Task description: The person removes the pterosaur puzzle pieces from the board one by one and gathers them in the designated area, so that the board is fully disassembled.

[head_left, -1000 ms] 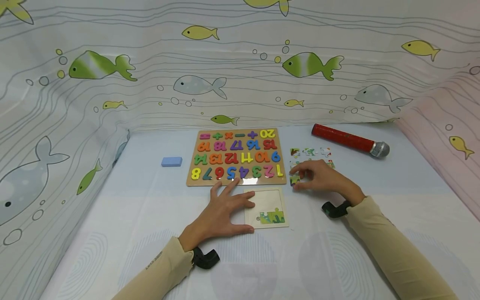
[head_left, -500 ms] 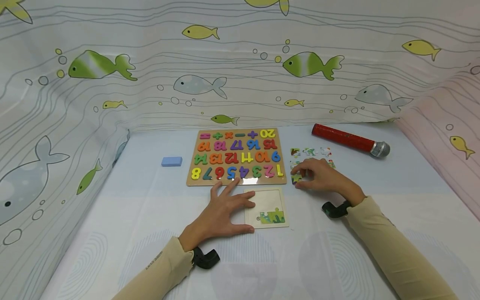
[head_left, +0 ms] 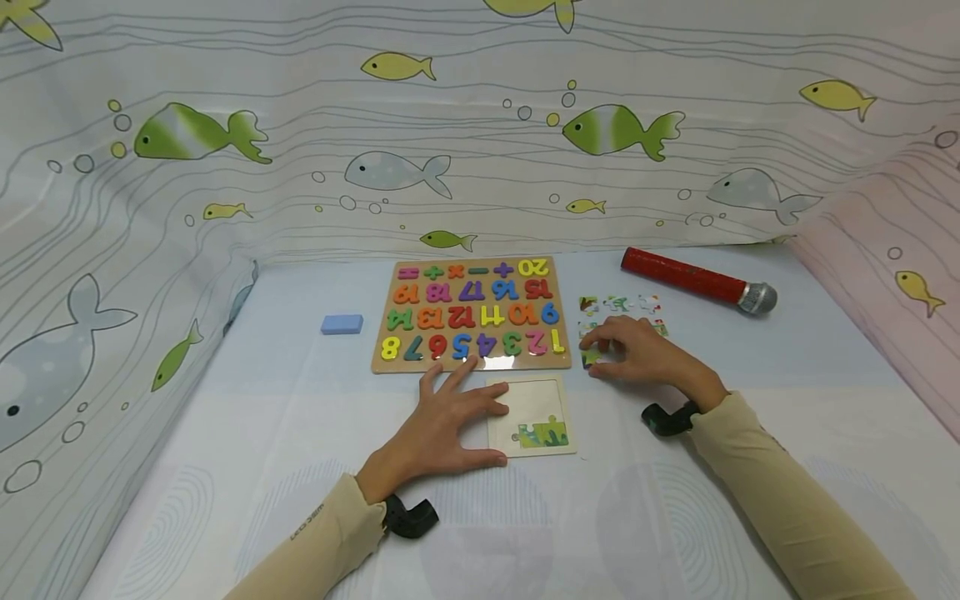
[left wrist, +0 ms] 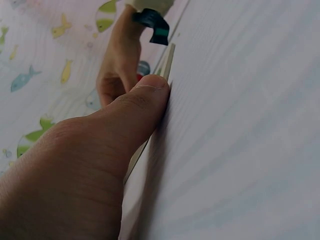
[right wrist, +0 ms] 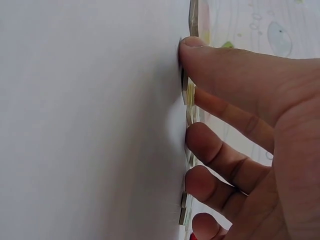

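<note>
In the head view my left hand (head_left: 442, 425) lies with spread fingers along the left side of a small square wooden puzzle tray (head_left: 528, 396). Its thumb touches the tray's near left corner, and the left wrist view shows the thumb against the tray's edge. Several joined green jigsaw pieces (head_left: 546, 433) fill the tray's lower right. My right hand (head_left: 637, 354) pinches a green jigsaw piece (head_left: 591, 357) between thumb and index finger, low at the tabletop. The other loose pieces (head_left: 618, 304) lie just beyond and partly under this hand.
A wooden number board (head_left: 382, 364) with colourful numerals sits directly behind the puzzle tray. Left of it lies a blue block (head_left: 342, 324). A red toy microphone (head_left: 686, 277) rests at the back right. Fish-patterned cloth (head_left: 480, 125) hangs behind the table.
The jigsaw piece at my right fingertips has shifted very slightly away from me. My left hand stays in place on the tray.
</note>
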`<move>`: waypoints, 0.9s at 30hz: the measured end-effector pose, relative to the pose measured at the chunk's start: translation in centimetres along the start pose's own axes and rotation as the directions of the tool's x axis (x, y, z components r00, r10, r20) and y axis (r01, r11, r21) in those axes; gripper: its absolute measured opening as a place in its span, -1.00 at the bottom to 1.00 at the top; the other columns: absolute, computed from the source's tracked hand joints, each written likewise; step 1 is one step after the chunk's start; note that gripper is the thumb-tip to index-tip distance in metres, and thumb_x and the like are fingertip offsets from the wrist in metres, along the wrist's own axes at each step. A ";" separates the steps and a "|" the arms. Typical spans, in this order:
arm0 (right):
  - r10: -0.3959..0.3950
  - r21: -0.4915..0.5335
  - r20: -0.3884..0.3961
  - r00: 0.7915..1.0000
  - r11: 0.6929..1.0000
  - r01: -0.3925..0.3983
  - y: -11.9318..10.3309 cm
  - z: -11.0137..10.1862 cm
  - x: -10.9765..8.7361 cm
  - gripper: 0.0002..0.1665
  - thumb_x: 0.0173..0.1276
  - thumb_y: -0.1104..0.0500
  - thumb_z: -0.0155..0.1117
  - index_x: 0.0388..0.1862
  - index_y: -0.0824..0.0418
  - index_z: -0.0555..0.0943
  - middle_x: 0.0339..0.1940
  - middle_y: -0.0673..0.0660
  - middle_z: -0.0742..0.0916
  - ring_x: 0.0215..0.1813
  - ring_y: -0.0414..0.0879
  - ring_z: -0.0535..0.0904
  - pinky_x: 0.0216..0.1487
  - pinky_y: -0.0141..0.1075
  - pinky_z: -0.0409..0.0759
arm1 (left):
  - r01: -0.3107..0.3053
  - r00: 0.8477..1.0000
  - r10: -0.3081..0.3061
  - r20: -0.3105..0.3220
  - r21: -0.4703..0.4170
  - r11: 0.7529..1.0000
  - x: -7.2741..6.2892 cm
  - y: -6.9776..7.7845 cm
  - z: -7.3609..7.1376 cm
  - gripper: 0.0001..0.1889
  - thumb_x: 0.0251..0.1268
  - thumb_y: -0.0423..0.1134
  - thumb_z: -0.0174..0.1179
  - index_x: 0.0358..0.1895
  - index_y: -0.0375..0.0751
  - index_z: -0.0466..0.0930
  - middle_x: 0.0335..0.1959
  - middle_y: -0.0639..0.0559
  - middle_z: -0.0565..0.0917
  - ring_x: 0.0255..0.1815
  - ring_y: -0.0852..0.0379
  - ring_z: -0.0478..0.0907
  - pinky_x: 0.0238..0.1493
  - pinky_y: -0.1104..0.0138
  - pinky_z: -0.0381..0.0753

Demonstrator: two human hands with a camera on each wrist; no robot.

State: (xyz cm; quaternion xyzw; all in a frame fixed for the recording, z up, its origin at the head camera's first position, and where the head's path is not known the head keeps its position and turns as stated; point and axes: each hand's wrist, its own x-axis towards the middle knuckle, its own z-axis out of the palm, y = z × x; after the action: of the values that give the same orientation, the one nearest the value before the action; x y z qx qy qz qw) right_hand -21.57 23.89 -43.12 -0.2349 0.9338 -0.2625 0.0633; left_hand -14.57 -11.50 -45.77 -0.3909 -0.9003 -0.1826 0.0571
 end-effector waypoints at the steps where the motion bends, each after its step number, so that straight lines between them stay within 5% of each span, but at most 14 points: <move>1: -0.002 -0.001 0.000 1.000 1.000 0.002 0.0 0.0 0.0 -0.59 0.19 0.07 0.58 0.04 0.04 0.75 -0.25 -0.01 0.68 -0.14 -0.08 0.47 -0.13 -0.16 0.21 | -0.001 1.000 0.001 -0.001 -0.001 1.000 0.0 0.0 0.0 -0.35 0.03 0.42 0.36 0.20 0.25 0.65 0.46 0.26 0.50 0.69 -0.17 0.04 0.49 -0.36 -0.16; 11: -0.042 -0.009 -0.033 0.999 0.999 0.042 -0.7 0.1 -0.1 -0.56 0.17 -0.02 0.59 0.05 0.00 0.75 -0.27 -0.04 0.69 -0.19 -0.11 0.47 -0.13 -0.18 0.22 | 0.001 1.000 -0.001 0.006 -0.005 1.000 -0.1 0.0 0.0 -0.35 0.04 0.43 0.35 0.20 0.25 0.65 0.46 0.26 0.50 0.69 -0.17 0.03 0.49 -0.35 -0.17; 27: -0.242 0.121 0.136 0.961 0.967 0.226 -5.2 1.2 -0.5 -0.53 0.19 -0.02 0.58 0.10 -0.06 0.72 -0.18 -0.06 0.70 -0.09 -0.11 0.50 0.02 -0.15 0.31 | 0.022 0.999 -0.022 0.029 -0.001 1.000 0.0 0.2 -0.2 -0.35 0.06 0.44 0.33 0.22 0.28 0.64 0.48 0.29 0.47 0.70 -0.14 -0.01 0.50 -0.33 -0.20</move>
State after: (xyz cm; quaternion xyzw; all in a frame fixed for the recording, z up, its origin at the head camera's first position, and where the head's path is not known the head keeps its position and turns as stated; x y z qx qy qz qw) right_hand -18.76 19.66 -41.47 -0.3590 0.8770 -0.2983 0.1138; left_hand -14.40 -11.49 -45.52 -0.3837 -0.9052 -0.1779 0.0419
